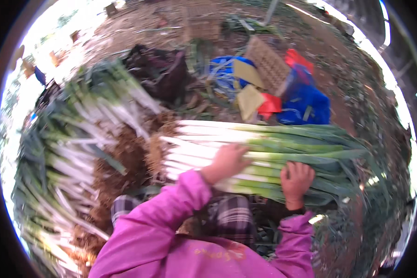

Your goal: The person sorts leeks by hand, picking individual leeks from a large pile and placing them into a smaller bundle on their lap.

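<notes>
Leeks [264,150] lie side by side in a broad bundle across my lap. Their white stems and brown roots point left, and their green leaves fan out to the right. On the white part rests my left hand [227,163], palm down with its fingers reaching right, slightly blurred. My right hand [297,181] lies on the green part nearer me, its fingers apart and bent a little against the leaves. Neither hand wraps around a leek; the undersides of both are hidden.
A large heap of leeks [74,153] curves along the left, roots facing me. Beyond the bundle sit a dark sack [160,72], a tan plastic crate [268,62], blue bags [306,104] and yellowish cards [250,99]. Leaf scraps [347,241] litter the ground at right.
</notes>
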Demonstrator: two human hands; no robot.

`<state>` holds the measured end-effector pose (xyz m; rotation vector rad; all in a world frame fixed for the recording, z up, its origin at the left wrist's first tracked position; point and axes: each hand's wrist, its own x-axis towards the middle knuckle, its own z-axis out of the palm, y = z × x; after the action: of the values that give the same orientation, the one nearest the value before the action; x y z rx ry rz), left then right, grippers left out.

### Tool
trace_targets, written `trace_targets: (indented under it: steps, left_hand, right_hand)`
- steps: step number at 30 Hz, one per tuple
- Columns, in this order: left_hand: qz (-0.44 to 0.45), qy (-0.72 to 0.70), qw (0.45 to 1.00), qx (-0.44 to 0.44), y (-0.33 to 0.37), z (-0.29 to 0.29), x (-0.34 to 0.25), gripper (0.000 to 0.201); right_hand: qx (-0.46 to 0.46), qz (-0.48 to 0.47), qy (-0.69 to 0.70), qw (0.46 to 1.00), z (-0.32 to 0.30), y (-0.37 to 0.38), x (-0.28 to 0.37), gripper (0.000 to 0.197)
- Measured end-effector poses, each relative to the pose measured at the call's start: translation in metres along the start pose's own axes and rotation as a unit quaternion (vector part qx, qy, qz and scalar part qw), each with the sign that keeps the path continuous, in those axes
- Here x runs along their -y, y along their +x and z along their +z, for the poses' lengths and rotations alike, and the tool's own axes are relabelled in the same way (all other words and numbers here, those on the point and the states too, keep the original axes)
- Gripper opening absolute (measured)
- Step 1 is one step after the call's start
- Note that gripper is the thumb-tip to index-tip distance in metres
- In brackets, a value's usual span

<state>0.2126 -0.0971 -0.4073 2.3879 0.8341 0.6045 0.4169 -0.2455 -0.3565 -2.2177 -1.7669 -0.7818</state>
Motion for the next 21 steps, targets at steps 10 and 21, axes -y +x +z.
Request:
trace_targets:
  steps: [10,21]
  left_hand:
    - [0.069,0.006,0.996,-0.056,0.009,0.013,-0.008,0.034]
    - [0.089,-0.028,0.996,-0.014,0.025,0.019,-0.017,0.029]
  right_hand:
    - [-0.055,-0.016,0.007,0.998,0.007,-0.003,0.002,0.021]
    - [-0.090,-0.036,0.093,0.991,0.002,-0.013,-0.007,0.018]
